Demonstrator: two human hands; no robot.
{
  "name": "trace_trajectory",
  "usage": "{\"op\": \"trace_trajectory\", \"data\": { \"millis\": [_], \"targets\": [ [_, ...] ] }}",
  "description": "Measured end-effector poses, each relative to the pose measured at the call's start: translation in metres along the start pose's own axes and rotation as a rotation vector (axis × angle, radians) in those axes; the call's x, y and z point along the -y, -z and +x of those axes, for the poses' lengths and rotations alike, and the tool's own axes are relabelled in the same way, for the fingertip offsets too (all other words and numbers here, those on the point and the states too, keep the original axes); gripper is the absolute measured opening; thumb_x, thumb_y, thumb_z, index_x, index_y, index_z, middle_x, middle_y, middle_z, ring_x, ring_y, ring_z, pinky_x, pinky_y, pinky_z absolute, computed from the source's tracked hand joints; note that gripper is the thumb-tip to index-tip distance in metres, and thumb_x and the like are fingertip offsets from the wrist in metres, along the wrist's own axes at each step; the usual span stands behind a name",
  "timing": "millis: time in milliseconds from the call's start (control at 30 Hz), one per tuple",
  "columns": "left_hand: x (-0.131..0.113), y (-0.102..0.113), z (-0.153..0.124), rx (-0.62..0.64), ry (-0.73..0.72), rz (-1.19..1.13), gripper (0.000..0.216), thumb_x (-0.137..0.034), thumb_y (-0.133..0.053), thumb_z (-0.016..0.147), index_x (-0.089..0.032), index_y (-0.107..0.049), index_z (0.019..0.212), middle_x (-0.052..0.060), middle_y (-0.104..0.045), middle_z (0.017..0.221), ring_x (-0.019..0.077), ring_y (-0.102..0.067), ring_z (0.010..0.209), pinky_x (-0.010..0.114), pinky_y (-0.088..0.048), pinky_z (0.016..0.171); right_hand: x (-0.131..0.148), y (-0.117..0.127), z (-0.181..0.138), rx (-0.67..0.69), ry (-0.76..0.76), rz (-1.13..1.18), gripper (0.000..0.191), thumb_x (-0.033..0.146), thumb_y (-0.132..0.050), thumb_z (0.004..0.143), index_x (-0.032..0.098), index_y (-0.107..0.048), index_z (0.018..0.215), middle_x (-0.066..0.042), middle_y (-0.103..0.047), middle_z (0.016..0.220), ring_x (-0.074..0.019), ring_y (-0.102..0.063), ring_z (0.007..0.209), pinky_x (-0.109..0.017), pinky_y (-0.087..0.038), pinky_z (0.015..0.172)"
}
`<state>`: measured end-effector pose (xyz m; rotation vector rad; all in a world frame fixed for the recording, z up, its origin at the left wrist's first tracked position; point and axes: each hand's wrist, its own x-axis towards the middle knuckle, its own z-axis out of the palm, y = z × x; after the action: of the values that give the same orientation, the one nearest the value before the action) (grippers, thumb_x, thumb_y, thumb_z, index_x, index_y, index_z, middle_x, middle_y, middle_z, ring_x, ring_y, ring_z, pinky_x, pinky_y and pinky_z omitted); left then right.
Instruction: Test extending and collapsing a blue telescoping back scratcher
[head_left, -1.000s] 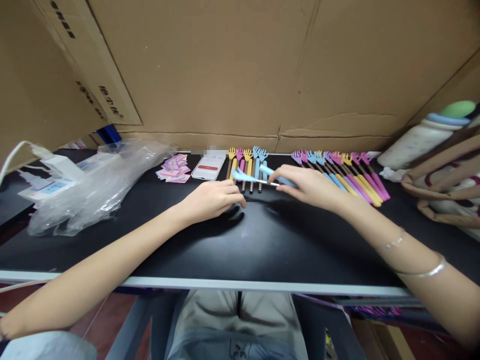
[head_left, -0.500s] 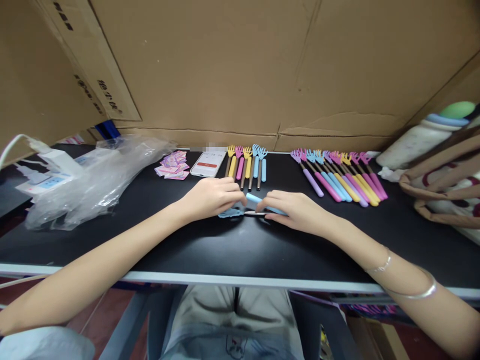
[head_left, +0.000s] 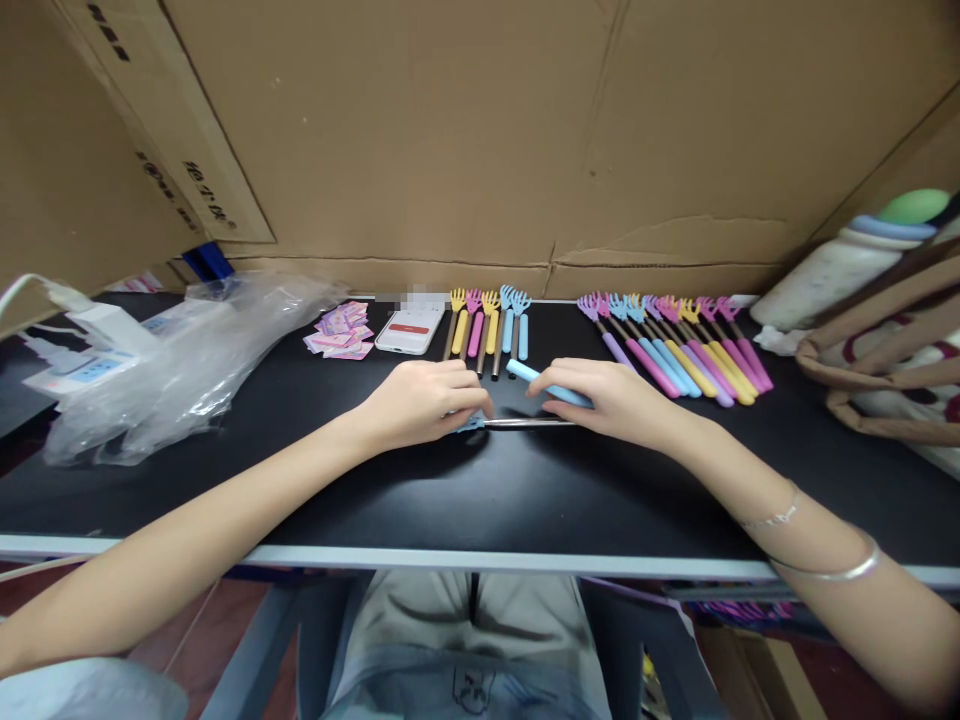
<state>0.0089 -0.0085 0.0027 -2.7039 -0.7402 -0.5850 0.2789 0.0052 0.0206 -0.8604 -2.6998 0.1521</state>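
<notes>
Your right hand (head_left: 611, 392) shifted right, baring more rod (head_left: 529, 423); its fingers grasp the blue handle (head_left: 551, 385), your left hand (head_left: 424, 400) the blue claw (head_left: 472, 424), above the bench (head_left: 450, 500). Likely light, stiff, slick rod: grip by claw.

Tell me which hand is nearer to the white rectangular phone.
Left. The left hand is just in front of the phone, slightly to its right; the right hand is farther right, holding a light-blue tubular handle.
</notes>
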Motion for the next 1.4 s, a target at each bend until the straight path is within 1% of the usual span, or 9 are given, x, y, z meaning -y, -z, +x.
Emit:
{"op": "trace_trajectory", "data": {
  "millis": [267,500,733,833,1033,1400],
  "targets": [
    [-0.007,0.0019,0.0015,0.027,-0.002,0.031,0.025,-0.017,-0.046,0.092,-0.026,-0.069,0.094,-0.002,-0.067,0.082,0.0109,-0.059,0.079,0.022,-0.038,0.061,0.0015,0.0007,-0.0003,0.001,-0.006,-0.045,0.02,0.027,-0.044,0.094,0.024,-0.063,0.101,-0.004,-0.066,0.093,-0.0162,-0.061,0.084,-0.024,-0.041,0.073],
    [-0.0077,-0.0013,0.0008,0.003,-0.02,0.049,0.023,-0.018,-0.047,0.092,-0.026,-0.068,0.091,-0.003,-0.064,0.076,0.0109,-0.059,0.075,0.023,-0.038,0.06,0.0008,0.0008,-0.0009,0.005,-0.006,-0.086,0.021,0.026,-0.044,0.094,0.024,-0.064,0.101,-0.003,-0.066,0.093,-0.0159,-0.061,0.085,-0.024,-0.04,0.073],
    [-0.0086,-0.0029,0.0013,0.069,-0.013,0.03,0.025,-0.02,-0.044,0.094,-0.026,-0.068,0.096,-0.001,-0.066,0.084,0.0113,-0.059,0.081,0.021,-0.04,0.063,-0.0009,0.001,-0.0014,0.017,-0.008,-0.124,0.021,0.026,-0.044,0.093,0.025,-0.063,0.101,-0.003,-0.066,0.095,-0.0162,-0.061,0.086,-0.024,-0.04,0.072],
    [-0.0087,-0.0032,0.0014,0.059,-0.018,0.029,0.024,-0.018,-0.045,0.093,-0.026,-0.068,0.096,-0.001,-0.066,0.085,0.0113,-0.06,0.081,0.021,-0.04,0.063,-0.0019,0.0009,-0.0021,0.017,-0.006,-0.132,0.021,0.026,-0.044,0.093,0.025,-0.063,0.101,-0.003,-0.066,0.094,-0.0162,-0.061,0.086,-0.024,-0.04,0.071],
    [-0.0088,-0.0039,0.0012,0.018,-0.032,0.023,0.022,-0.018,-0.047,0.093,-0.027,-0.067,0.093,-0.003,-0.066,0.082,0.012,-0.061,0.078,0.023,-0.039,0.061,-0.0019,0.0009,-0.0014,0.025,-0.003,-0.159,0.021,0.026,-0.043,0.094,0.024,-0.063,0.101,-0.003,-0.065,0.094,-0.016,-0.061,0.086,-0.024,-0.04,0.072],
    [-0.0097,-0.0035,0.0014,0.021,-0.024,0.034,0.021,-0.019,-0.048,0.093,-0.025,-0.068,0.093,-0.002,-0.066,0.082,0.011,-0.061,0.078,0.023,-0.037,0.06,-0.0028,0.0023,-0.0026,0.028,0.001,-0.194,0.021,0.025,-0.043,0.095,0.024,-0.063,0.102,-0.003,-0.065,0.094,-0.0156,-0.061,0.085,-0.024,-0.039,0.071]
  ]
}}
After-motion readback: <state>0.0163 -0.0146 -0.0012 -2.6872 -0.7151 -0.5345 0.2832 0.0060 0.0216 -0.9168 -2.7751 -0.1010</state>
